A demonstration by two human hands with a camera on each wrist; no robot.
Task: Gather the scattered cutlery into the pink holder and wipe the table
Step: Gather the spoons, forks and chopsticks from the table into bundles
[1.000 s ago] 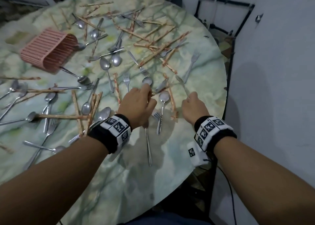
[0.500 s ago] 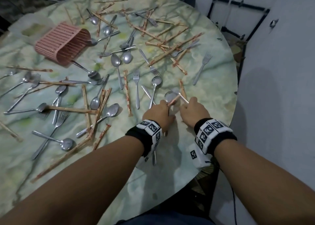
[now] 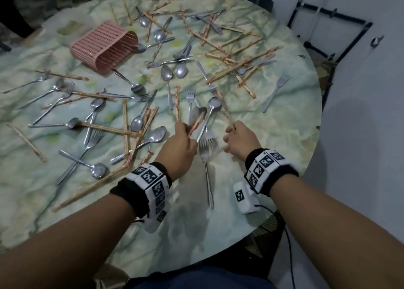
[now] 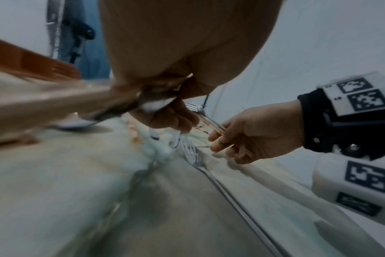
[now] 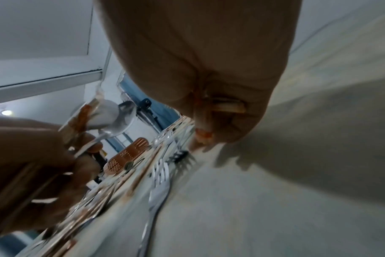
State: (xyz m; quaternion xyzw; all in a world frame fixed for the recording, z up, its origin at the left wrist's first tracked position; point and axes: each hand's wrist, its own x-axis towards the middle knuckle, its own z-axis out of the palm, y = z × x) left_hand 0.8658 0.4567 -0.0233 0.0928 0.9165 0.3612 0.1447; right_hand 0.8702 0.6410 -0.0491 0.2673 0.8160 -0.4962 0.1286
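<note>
Marbled round table [image 3: 273, 135], head view: cutlery and chopsticks scattered; pink holder [image 3: 105, 46] lies tipped at far left. Left hand [image 3: 178, 148] grips a spoon [image 3: 209, 113] and a chopstick; right hand [image 3: 240, 142] pinches another chopstick [image 3: 224, 105]. Left wrist view: right fingers [image 4: 218, 139] curled round the stick. Right wrist view: left hand [image 5: 33, 156] clasps the spoon bundle; a fork [image 5: 158, 184] lies flat.

A black metal rack [image 3: 328, 26] stands, apparently, against the white wall [image 3: 371, 113].

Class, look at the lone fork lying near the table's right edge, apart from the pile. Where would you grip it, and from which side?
Grip the lone fork by its bare handle, the end nearer the person, coming from above with the right hand. It lies flat and alone on the table, tines pointing away, nothing crossing it. That hand is pinching a chopstick, so probably free it first.
</note>
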